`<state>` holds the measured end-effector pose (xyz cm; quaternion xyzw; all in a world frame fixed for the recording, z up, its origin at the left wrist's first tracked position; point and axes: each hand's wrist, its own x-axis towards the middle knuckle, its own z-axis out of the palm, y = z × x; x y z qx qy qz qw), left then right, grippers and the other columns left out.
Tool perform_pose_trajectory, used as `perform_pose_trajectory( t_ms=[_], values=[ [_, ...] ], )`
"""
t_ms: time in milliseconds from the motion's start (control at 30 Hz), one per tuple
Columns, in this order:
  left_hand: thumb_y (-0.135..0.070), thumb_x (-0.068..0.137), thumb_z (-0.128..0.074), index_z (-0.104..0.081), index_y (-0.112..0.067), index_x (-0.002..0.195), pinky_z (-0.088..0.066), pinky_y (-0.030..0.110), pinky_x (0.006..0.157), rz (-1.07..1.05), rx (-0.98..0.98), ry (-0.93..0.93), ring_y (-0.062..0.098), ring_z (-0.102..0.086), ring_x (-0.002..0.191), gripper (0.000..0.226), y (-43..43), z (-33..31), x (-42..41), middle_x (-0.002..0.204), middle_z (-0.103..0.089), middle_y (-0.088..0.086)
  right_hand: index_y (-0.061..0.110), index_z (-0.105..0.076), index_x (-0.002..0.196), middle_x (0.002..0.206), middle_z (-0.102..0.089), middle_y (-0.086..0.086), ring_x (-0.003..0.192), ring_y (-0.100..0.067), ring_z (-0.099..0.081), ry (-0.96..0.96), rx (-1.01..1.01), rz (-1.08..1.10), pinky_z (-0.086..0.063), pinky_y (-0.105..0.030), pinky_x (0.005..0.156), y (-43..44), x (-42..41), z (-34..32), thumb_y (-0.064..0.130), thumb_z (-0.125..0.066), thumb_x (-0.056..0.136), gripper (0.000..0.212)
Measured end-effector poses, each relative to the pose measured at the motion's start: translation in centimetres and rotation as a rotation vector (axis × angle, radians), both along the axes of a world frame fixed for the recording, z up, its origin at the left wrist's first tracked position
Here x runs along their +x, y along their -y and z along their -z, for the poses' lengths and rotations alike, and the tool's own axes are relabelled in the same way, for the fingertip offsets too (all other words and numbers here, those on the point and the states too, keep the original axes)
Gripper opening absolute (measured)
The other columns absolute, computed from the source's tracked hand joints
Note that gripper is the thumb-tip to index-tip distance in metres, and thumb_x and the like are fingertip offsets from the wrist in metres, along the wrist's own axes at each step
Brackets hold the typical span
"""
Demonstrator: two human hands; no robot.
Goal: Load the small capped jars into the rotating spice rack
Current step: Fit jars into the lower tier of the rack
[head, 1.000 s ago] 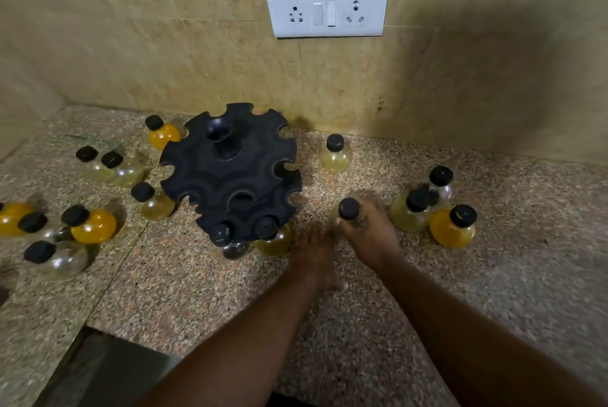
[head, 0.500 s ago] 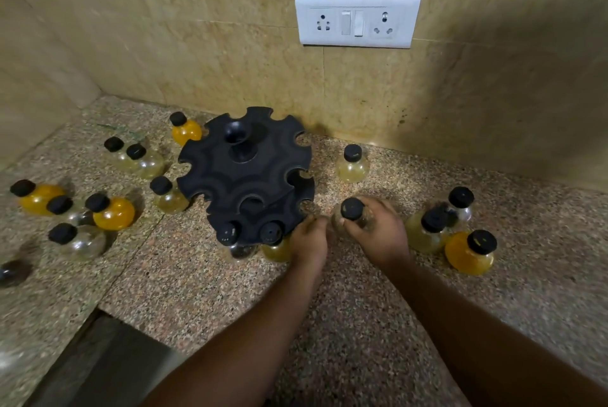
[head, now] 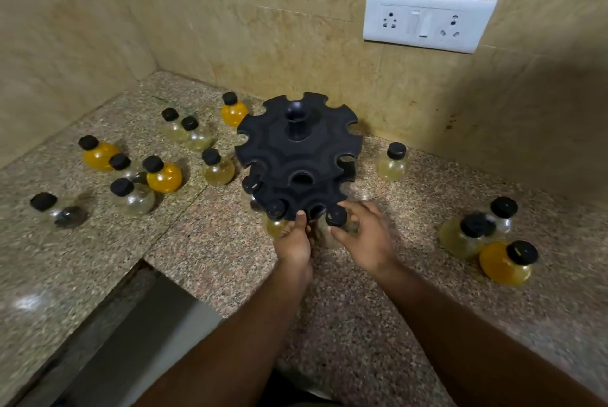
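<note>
Right hand (head: 368,242) holds jar (head: 336,216), left hand (head: 293,242) pinches rack (head: 289,156)

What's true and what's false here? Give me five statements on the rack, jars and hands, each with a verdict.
1. The top tier of the spice rack has no jars in its visible slots. True.
2. The right hand holds nothing. False: it grips a black-capped jar at the lower tier's rim.
3. The left hand touches the rack's lower tier. True: it holds the rim, thumb on top.
4. Every loose jar stands left of the rack. False: a pale jar and a cluster of three stand to its right.
5. The lower tier carries jars. True: two caps show left of the thumb.
</note>
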<state>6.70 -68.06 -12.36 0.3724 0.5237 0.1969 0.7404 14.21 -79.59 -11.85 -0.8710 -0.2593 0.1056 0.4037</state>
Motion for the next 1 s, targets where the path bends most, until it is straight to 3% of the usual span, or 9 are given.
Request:
perform_pose_trajectory(
  t_ms=[267, 400, 567, 633, 700, 800, 1000],
  values=[
    [-0.037, 0.097, -0.062, -0.054, -0.018, 0.075, -0.027, 0.018, 0.037, 0.302, -0.136, -0.005, 0.008, -0.037, 0.041, 0.030, -3.3, -0.9, -1.8, 0.054, -0.043, -0.006, 0.027, -0.063, 0.133, 0.128, -0.053, 0.001, 0.108, -0.019, -0.062, -0.001, -0.019, 0.040, -0.054, -0.038, 0.095, -1.9, -1.6, 0.2, 0.036, -0.083, 0.080, 0.058],
    [-0.047, 0.096, -0.058, -0.060, -0.021, 0.083, -0.022, 0.021, 0.042, 0.483, -0.147, -0.005, 0.007, -0.036, 0.046, 0.029, -4.7, -0.8, -2.1, 0.060, -0.046, -0.009, 0.026, -0.063, 0.131, 0.125, -0.050, 0.000, 0.104, -0.020, -0.063, -0.006, -0.007, 0.126, -0.055, -0.037, 0.092, -3.1, -1.9, 0.0, 0.035, -0.085, 0.079, 0.057],
    [-0.048, 0.098, -0.055, -0.062, -0.021, 0.076, -0.024, 0.024, 0.046, 0.580, -0.174, -0.017, 0.009, -0.040, 0.049, 0.035, -5.4, -0.7, -2.1, 0.061, -0.047, -0.007, 0.020, -0.065, 0.127, 0.126, -0.049, -0.005, 0.103, -0.020, -0.060, 0.012, 0.002, 0.190, -0.051, -0.028, 0.089, -4.3, -1.8, 0.1, 0.030, -0.087, 0.077, 0.055],
    [-0.049, 0.098, -0.055, -0.062, -0.020, 0.079, -0.024, 0.026, 0.047, 0.610, -0.205, -0.021, 0.009, -0.041, 0.050, 0.035, -5.8, -0.8, -2.1, 0.062, -0.047, -0.007, 0.023, -0.066, 0.123, 0.125, -0.049, -0.004, 0.099, -0.021, -0.061, -0.003, -0.012, 0.234, -0.053, -0.031, 0.087, -4.7, -1.8, 0.1, 0.033, -0.088, 0.075, 0.054],
    [-0.048, 0.098, -0.054, -0.062, -0.021, 0.082, -0.026, 0.026, 0.047, 0.626, -0.196, -0.032, 0.010, -0.043, 0.051, 0.033, -6.2, -1.0, -2.0, 0.062, -0.048, -0.006, 0.026, -0.065, 0.121, 0.124, -0.050, -0.003, 0.095, -0.023, -0.063, -0.011, -0.039, 0.269, -0.055, -0.035, 0.084, -5.2, -1.6, 0.0, 0.039, -0.088, 0.073, 0.055],
    [-0.043, 0.100, -0.053, -0.064, -0.021, 0.087, -0.029, 0.027, 0.050, 0.592, -0.137, -0.028, 0.011, -0.045, 0.055, 0.028, -5.8, -1.1, -1.7, 0.064, -0.051, -0.006, 0.027, -0.064, 0.120, 0.121, -0.049, -0.001, 0.092, -0.021, -0.061, -0.051, -0.038, 0.296, -0.050, -0.029, 0.078, -5.4, -1.2, 0.0, 0.041, -0.088, 0.070, 0.057],
    [-0.022, 0.096, -0.059, -0.071, -0.007, 0.085, -0.035, 0.023, 0.042, 0.307, 0.063, -0.033, 0.016, -0.053, 0.048, 0.021, -0.8, -0.1, -2.1, 0.070, -0.067, 0.009, 0.027, -0.062, 0.123, 0.124, -0.050, 0.002, 0.097, -0.019, -0.062, -0.047, 0.006, 0.236, -0.053, -0.031, 0.082, -3.1, -1.1, 0.3, 0.039, -0.085, 0.075, 0.055]
  ],
)
